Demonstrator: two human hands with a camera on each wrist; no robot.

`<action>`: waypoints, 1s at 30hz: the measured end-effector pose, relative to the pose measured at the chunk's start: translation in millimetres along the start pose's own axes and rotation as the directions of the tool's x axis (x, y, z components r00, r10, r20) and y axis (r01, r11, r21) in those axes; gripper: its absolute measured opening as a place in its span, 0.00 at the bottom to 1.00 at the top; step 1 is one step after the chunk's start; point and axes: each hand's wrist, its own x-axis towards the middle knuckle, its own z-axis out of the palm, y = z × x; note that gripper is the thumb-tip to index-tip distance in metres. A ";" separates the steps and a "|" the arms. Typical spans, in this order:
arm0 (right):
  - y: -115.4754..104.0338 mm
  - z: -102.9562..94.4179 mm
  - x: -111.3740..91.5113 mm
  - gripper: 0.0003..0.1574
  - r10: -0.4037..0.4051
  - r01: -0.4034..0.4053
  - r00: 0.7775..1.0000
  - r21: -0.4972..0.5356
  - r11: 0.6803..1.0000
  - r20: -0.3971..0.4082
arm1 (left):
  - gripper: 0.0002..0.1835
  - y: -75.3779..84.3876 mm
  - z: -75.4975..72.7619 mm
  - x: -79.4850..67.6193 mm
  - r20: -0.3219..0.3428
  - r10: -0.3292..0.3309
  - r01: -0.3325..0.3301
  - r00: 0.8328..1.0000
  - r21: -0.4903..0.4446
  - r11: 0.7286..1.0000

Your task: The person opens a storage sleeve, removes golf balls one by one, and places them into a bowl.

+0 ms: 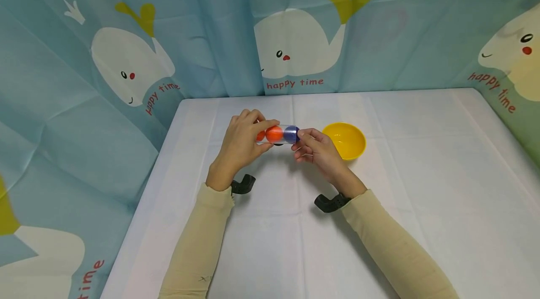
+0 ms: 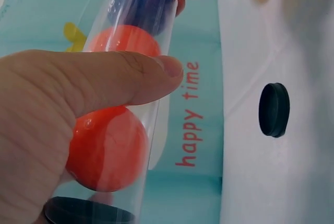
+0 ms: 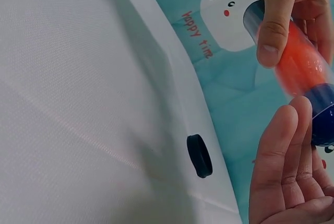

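Observation:
My left hand (image 1: 241,143) grips a clear tube (image 1: 286,126) held sideways over the table, thumb along the near side. Inside sit two orange balls (image 2: 110,148), and a dark blue ball (image 3: 324,125) bulges out of the uncapped right end. A black cap (image 2: 88,211) closes the other end, beside my left palm. At the tube's mouth my right hand (image 1: 322,154) pinches the blue ball between thumb and fingers. Another black cap (image 3: 200,156) lies loose on the table below, mostly hidden by the tube in the head view.
A yellow bowl (image 1: 357,140) stands on the white-covered table (image 1: 422,163), just behind my right hand. A blue curtain (image 1: 219,22) with whale prints hangs along the table's back and sides.

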 end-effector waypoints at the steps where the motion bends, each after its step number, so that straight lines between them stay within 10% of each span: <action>1: -0.1 -0.2 -0.1 0.17 -0.002 0.002 1.000 0.000 1.000 0.003 | 0.27 0.1 -0.2 0.0 0.000 0.000 0.000 1.000 0.001 1.000; 30: -5.8 -6.1 1.2 0.21 0.027 -0.027 1.000 -0.031 0.999 -0.013 | 0.27 -7.3 2.9 0.3 0.003 -0.027 0.027 1.000 -0.055 0.998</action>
